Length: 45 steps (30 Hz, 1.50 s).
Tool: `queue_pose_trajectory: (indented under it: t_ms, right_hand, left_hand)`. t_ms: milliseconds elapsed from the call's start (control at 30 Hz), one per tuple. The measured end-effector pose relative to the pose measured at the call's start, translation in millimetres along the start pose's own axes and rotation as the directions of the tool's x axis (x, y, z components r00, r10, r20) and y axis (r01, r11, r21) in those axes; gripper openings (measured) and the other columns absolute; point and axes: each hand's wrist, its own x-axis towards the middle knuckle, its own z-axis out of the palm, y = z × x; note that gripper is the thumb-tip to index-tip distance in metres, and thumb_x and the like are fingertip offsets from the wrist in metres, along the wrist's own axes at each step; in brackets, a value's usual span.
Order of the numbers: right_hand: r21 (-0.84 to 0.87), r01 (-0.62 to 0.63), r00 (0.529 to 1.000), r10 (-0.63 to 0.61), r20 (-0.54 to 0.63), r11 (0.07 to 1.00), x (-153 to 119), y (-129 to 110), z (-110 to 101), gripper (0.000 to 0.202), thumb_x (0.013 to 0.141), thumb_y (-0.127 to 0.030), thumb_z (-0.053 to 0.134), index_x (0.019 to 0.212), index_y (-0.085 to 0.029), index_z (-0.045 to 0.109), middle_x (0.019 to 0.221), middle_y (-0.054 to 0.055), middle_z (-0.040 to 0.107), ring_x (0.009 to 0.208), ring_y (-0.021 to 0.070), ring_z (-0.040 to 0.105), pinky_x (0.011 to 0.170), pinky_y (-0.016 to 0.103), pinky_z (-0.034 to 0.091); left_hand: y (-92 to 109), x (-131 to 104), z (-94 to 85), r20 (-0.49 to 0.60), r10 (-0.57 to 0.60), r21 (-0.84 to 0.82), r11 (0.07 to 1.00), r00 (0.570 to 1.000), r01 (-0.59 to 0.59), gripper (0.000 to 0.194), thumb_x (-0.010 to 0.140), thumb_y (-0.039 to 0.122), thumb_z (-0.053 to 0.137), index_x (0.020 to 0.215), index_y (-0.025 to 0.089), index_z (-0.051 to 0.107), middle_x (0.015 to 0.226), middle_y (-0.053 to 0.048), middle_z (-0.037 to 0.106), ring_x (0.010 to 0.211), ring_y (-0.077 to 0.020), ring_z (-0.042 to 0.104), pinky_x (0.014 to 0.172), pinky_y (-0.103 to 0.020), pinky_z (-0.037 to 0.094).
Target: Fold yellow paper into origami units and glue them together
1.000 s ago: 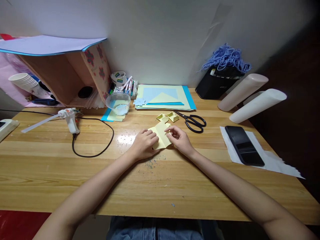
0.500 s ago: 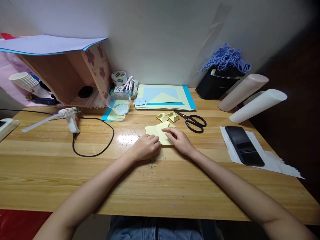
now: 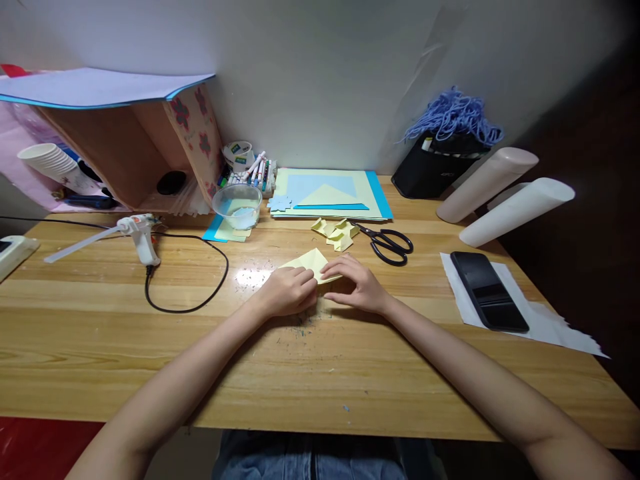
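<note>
A pale yellow sheet of paper [image 3: 311,260] lies on the wooden table, folded to a peak at its far side. My left hand [image 3: 287,290] is closed on its near left part, the fingers curled over the near edge. My right hand [image 3: 357,287] touches the paper's right end with its fingertips, thumb spread apart from the fingers. The fingers hide part of the near edge. Just beyond the sheet sit several small folded yellow paper pieces [image 3: 342,236], close together. Black-handled scissors [image 3: 393,245] lie to their right, blades towards the pieces.
To the left are a white glue gun [image 3: 140,240] with its looped black cord and a clear plastic bowl [image 3: 237,207]. Coloured sheets [image 3: 377,193] lie at the back. On the right stand two tall bottles [image 3: 515,212] and a phone [image 3: 487,291] on white tissue. Paper scraps dot the table.
The sheet has come away from the small folded pieces, turned, and now shows a peaked fold. My right hand's fingers moved onto its right end. One small piece now stands uncovered.
</note>
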Motion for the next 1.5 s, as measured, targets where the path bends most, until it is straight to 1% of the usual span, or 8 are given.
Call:
queue_pose_trajectory:
  t_ms: [167, 333, 533, 767, 1000, 1133, 1333, 1500]
  right_hand:
    - [-0.060, -0.102, 0.994, 0.100, -0.044, 0.993, -2.3, 1.8, 4.2, 0.015, 0.082, -0.032, 0.052, 0.078, -0.022, 0.063, 0.076, 0.005, 0.063, 0.074, 0.0183, 0.055, 0.070, 0.033, 0.042]
    - [-0.104, -0.141, 0.990, 0.141, -0.009, 0.985, -2.0, 2.4, 4.9, 0.019, 0.083, -0.034, 0.051, 0.076, -0.021, 0.063, 0.074, 0.005, 0.063, 0.071, 0.0174, 0.054, 0.068, 0.031, 0.040]
    - [-0.075, -0.239, 0.969, 0.233, -0.087, 0.968, 1.3, 9.6, 4.1, 0.018, 0.084, -0.032, 0.049, 0.077, -0.020, 0.061, 0.076, 0.004, 0.062, 0.076, 0.0178, 0.054, 0.070, 0.031, 0.040]
    - [-0.081, -0.327, 0.940, 0.315, -0.136, 0.942, 2.7, 10.2, 5.5, 0.009, 0.082, -0.028, 0.051, 0.079, -0.020, 0.054, 0.077, 0.003, 0.057, 0.075, 0.0165, 0.052, 0.067, 0.028, 0.040]
    - [-0.059, -0.387, 0.915, 0.375, -0.150, 0.920, 0.1, 16.2, 6.8, 0.019, 0.077, -0.030, 0.057, 0.092, -0.020, 0.053, 0.081, 0.003, 0.054, 0.076, 0.0163, 0.052, 0.070, 0.029, 0.042]
    - [-0.127, -0.367, 0.923, 0.344, -0.175, 0.921, 0.6, 12.9, 6.2, 0.015, 0.078, -0.029, 0.056, 0.089, -0.020, 0.054, 0.077, 0.003, 0.054, 0.076, 0.0176, 0.051, 0.069, 0.029, 0.041]
    - [-0.053, -0.342, 0.925, 0.326, -0.194, 0.938, 1.3, 7.5, 7.8, 0.009, 0.079, -0.027, 0.054, 0.084, -0.020, 0.052, 0.071, 0.000, 0.053, 0.064, 0.0134, 0.049, 0.060, 0.025, 0.038]
    - [-0.023, -0.387, 0.905, 0.375, -0.202, 0.922, 0.8, 9.7, 9.2, 0.012, 0.077, -0.026, 0.056, 0.087, -0.020, 0.052, 0.069, -0.002, 0.050, 0.057, 0.0109, 0.047, 0.055, 0.023, 0.037]
  left_hand:
    - [-2.7, 1.0, -0.1, 0.037, -0.018, 0.031, 0.999, 0.999, 0.017, 0.024, 0.084, 0.023, 0.038, 0.072, 0.016, 0.057, 0.069, -0.004, 0.056, 0.063, -0.0133, 0.051, 0.053, -0.026, 0.031]
    - [-1.5, 1.5, -3.1, 0.106, -0.202, -0.114, 0.970, 0.974, 0.214, 0.024, 0.082, 0.023, 0.041, 0.072, 0.017, 0.061, 0.073, -0.005, 0.058, 0.065, -0.0140, 0.052, 0.054, -0.026, 0.033]
    - [-2.1, 1.8, -0.7, 0.128, -0.516, -0.339, 0.780, 0.847, 0.526, 0.027, 0.083, 0.029, 0.042, 0.071, 0.018, 0.063, 0.078, -0.003, 0.061, 0.068, -0.0135, 0.055, 0.059, -0.025, 0.036]
    - [-1.6, 1.7, 5.7, 0.073, -0.689, -0.317, 0.669, 0.721, 0.672, 0.023, 0.077, 0.038, 0.054, 0.065, 0.019, 0.058, 0.073, -0.002, 0.061, 0.064, -0.0144, 0.054, 0.054, -0.025, 0.032]
    - [1.0, 0.0, 9.6, 0.068, -0.709, -0.249, 0.669, 0.702, 0.700, 0.024, 0.079, 0.039, 0.053, 0.067, 0.019, 0.055, 0.072, -0.002, 0.061, 0.063, -0.0150, 0.052, 0.052, -0.024, 0.026]
    - [1.6, 0.1, 11.4, 0.087, -0.708, -0.217, 0.673, 0.701, 0.707, 0.024, 0.080, 0.040, 0.051, 0.068, 0.019, 0.054, 0.067, -0.002, 0.060, 0.061, -0.0156, 0.051, 0.052, -0.025, 0.024]
    - [4.4, 2.2, 8.2, 0.112, -0.712, -0.133, 0.680, 0.693, 0.721, 0.025, 0.082, 0.040, 0.048, 0.071, 0.018, 0.053, 0.071, -0.002, 0.061, 0.065, -0.0156, 0.053, 0.053, -0.025, 0.026]
    - [4.1, 3.2, 6.8, 0.108, -0.685, -0.089, 0.715, 0.720, 0.694, 0.027, 0.084, 0.040, 0.046, 0.069, 0.018, 0.052, 0.070, -0.002, 0.062, 0.065, -0.0148, 0.053, 0.057, -0.026, 0.028]
